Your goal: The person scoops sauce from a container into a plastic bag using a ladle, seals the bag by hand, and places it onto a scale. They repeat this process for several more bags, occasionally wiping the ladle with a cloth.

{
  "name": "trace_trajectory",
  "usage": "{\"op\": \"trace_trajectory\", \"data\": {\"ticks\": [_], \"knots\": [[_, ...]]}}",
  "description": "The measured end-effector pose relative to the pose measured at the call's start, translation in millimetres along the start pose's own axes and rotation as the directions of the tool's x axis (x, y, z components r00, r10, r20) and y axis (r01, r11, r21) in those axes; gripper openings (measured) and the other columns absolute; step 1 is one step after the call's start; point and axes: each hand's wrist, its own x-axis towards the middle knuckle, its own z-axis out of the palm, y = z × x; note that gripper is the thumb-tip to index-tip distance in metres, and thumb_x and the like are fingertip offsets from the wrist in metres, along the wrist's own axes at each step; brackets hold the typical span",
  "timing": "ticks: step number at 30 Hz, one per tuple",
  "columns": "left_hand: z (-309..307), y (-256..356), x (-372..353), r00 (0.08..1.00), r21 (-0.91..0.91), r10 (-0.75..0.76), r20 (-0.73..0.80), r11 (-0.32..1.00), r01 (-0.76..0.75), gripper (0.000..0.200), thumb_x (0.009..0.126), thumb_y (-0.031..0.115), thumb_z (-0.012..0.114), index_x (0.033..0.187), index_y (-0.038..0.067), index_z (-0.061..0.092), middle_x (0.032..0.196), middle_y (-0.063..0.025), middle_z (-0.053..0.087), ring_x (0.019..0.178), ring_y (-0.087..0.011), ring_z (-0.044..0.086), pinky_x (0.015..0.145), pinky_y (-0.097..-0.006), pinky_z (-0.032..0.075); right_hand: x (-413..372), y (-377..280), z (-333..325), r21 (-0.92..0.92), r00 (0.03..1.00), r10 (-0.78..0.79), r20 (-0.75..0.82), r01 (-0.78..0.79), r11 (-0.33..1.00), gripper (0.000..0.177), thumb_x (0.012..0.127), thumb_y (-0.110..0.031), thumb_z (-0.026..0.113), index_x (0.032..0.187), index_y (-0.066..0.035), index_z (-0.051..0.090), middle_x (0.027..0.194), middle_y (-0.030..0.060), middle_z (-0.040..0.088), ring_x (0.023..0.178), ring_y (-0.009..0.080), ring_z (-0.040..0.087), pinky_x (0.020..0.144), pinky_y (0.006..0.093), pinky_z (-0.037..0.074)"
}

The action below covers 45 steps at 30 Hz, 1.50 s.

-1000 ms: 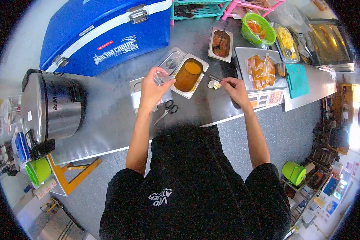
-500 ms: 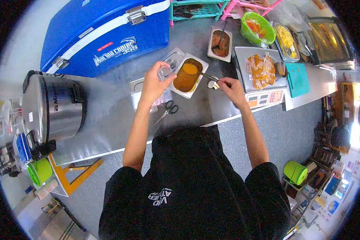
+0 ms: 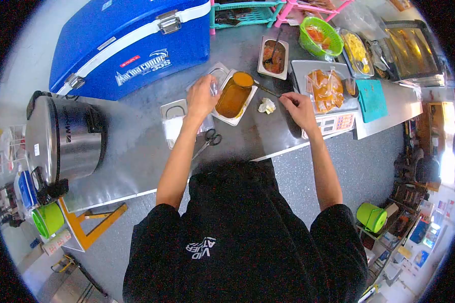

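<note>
My right hand (image 3: 299, 110) is closed on the dark handle of a ladle (image 3: 266, 90). The ladle's bowl, full of orange-brown sauce (image 3: 243, 79), is over the far end of a rectangular steel pan (image 3: 227, 119) holding more of that sauce. At the pan's left side, my left hand (image 3: 201, 96) grips a small clear plastic cup (image 3: 214, 87), mostly hidden by the fingers. A steel lid (image 3: 218, 69) lies behind that hand. Just right of the pan sits a crumpled whitish wad (image 3: 267, 105). Black-handled scissors (image 3: 213, 137) rest in front of the left wrist.
A blue cooler (image 3: 136, 50) stands behind left, a large steel pot (image 3: 68, 136) at far left. Rightward are a second pan with a spoon (image 3: 273, 60), a green basket (image 3: 308, 44), a tray (image 3: 301, 68) of bagged orange food and a teal board (image 3: 371, 101).
The ladle has lifted out of the pan's sauce, its bowl now raised near the pan's far end. My left hand has turned over the cup, hiding more of it.
</note>
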Motion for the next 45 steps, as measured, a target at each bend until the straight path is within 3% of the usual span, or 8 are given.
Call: {"op": "trace_trajectory", "data": {"ticks": [7, 13, 16, 22, 25, 31, 34, 45], "knots": [[29, 16, 23, 0.995, 0.007, 0.071, -0.069, 0.997, -0.07, 0.032, 0.071, 0.015, 0.079, 0.097, 0.007, 0.062, 0.098, -0.0131, 0.064, 0.096, -0.035, 0.063, 0.081, -0.0457, 0.049, 7, -26, -28, 0.027, 0.999, 0.015, -0.033, -0.014, 1.0, 0.025, 0.089, -0.023, 0.067, 0.096, 0.0, 0.073, 0.078, 0.0096, 0.071, 0.068, 0.0142, 0.063, 0.064, 0.0307, 0.049], [45, 34, 33, 1.0, -0.321, 0.031, -0.006, 0.947, -0.031, 0.035, 0.072, 0.019, 0.079, 0.1, 0.005, 0.064, 0.1, -0.0155, 0.064, 0.096, -0.0355, 0.062, 0.084, -0.0445, 0.048, 10, -37, -38, -0.019, 1.0, -0.008, -0.023, 0.007, 1.0, 0.025, 0.089, -0.023, 0.068, 0.095, 0.001, 0.072, 0.077, 0.0098, 0.07, 0.068, 0.0147, 0.063, 0.065, 0.0302, 0.049], [49, 43, 31, 0.997, -0.384, 0.02, -0.073, 0.922, -0.047, 0.038, 0.072, 0.019, 0.08, 0.103, 0.004, 0.064, 0.102, -0.0158, 0.064, 0.097, -0.034, 0.063, 0.086, -0.0414, 0.049, 8, -36, -35, -0.012, 0.995, -0.067, -0.071, 0.066, 0.998, 0.024, 0.089, -0.022, 0.068, 0.095, 0.001, 0.072, 0.078, 0.0098, 0.07, 0.069, 0.015, 0.064, 0.065, 0.0301, 0.049], [48, 57, 30, 0.999, -0.681, -0.037, 0.012, 0.731, 0.035, 0.042, 0.073, 0.015, 0.082, 0.109, 0.003, 0.064, 0.1, -0.01, 0.067, 0.094, -0.0234, 0.064, 0.086, -0.0343, 0.049, 3, -37, -32, -0.006, 0.988, -0.075, -0.131, 0.075, 0.997, 0.022, 0.089, -0.02, 0.068, 0.095, 0.001, 0.071, 0.08, 0.0104, 0.071, 0.072, 0.0154, 0.064, 0.066, 0.0299, 0.05], [45, 61, 29, 0.998, -0.643, -0.03, -0.047, 0.766, -0.007, 0.043, 0.074, 0.013, 0.081, 0.112, 0.003, 0.063, 0.102, -0.0074, 0.068, 0.094, -0.018, 0.065, 0.085, -0.0321, 0.049, 2, -40, -32, -0.017, 0.983, -0.092, -0.157, 0.091, 0.996, 0.022, 0.088, -0.02, 0.069, 0.095, 0.0, 0.071, 0.081, 0.0105, 0.071, 0.073, 0.0161, 0.065, 0.068, 0.0302, 0.05], [43, 71, 32, 1.0, -0.84, -0.011, 0.027, 0.542, 0.029, 0.044, 0.078, 0.004, 0.078, 0.119, 0.004, 0.06, 0.11, -0.0054, 0.068, 0.1, -0.0145, 0.064, 0.09, -0.0286, 0.051, 5, -37, -33, -0.086, 0.972, -0.146, -0.183, 0.132, 0.987, 0.02, 0.088, -0.02, 0.069, 0.094, -0.001, 0.072, 0.088, 0.0121, 0.072, 0.08, 0.0208, 0.067, 0.073, 0.0327, 0.051], [30, 81, 30, 0.997, -0.781, -0.031, 0.067, 0.62, 0.072, 0.044, 0.079, 0.001, 0.077, 0.12, 0.003, 0.059, 0.11, -0.0061, 0.068, 0.102, -0.0153, 0.064, 0.091, -0.0298, 0.053, 5, -42, -35, -0.072, 0.974, -0.138, -0.18, 0.127, 0.989, 0.019, 0.088, -0.018, 0.069, 0.095, -0.001, 0.072, 0.09, 0.0128, 0.072, 0.083, 0.0228, 0.067, 0.075, 0.0332, 0.051], [15, 96, 29, 0.998, -0.833, -0.003, 0.067, 0.551, 0.057, 0.043, 0.081, -0.002, 0.074, 0.12, 0.0, 0.057, 0.114, -0.0074, 0.066, 0.105, -0.0165, 0.064, 0.096, -0.0321, 0.053, 5, -49, -34, -0.116, 0.93, -0.277, -0.24, 0.256, 0.96, 0.016, 0.088, -0.013, 0.069, 0.095, 0.001, 0.07, 0.085, 0.0129, 0.069, 0.079, 0.0239, 0.066, 0.073, 0.0327, 0.05]]}}
